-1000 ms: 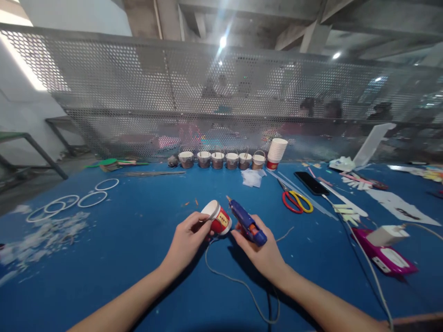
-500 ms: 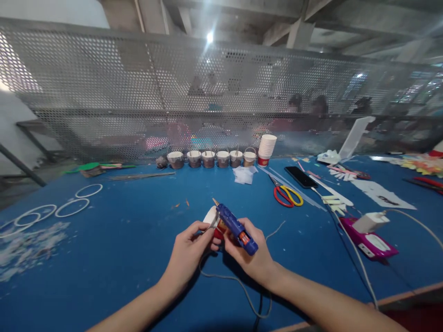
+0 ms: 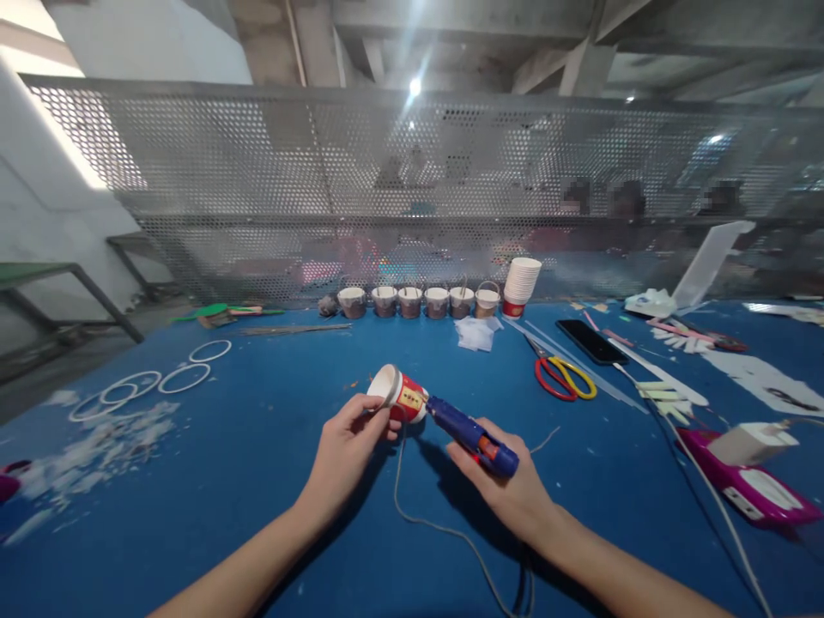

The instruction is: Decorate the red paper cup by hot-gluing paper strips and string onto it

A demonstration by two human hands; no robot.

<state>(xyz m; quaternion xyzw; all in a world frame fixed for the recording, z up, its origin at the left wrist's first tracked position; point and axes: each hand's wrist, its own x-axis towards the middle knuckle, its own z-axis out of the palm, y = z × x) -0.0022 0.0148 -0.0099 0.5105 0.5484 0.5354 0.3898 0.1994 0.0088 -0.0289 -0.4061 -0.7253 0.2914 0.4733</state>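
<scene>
My left hand (image 3: pixel 353 442) grips a red and white paper cup (image 3: pixel 412 398) tipped on its side, its open mouth facing left and up. Grey cord (image 3: pixel 433 523) runs from the cup down over the blue table. In my right hand (image 3: pixel 508 481) is a blue glue gun (image 3: pixel 473 436), its nozzle pointing left at the cup's base end. Whether the nozzle touches the cup is too small to tell.
Along the back stand several coated cups (image 3: pixel 410 302) and a stack of paper cups (image 3: pixel 523 281). Scissors (image 3: pixel 566 378), a phone (image 3: pixel 590 342) and a magenta power strip (image 3: pixel 750 485) lie right. White rings (image 3: pixel 184 378) lie left.
The glue gun and my right hand have moved right, away from my left hand, and the nozzle now points at the cup's base end. More of the cup shows. The camera view has shifted left.
</scene>
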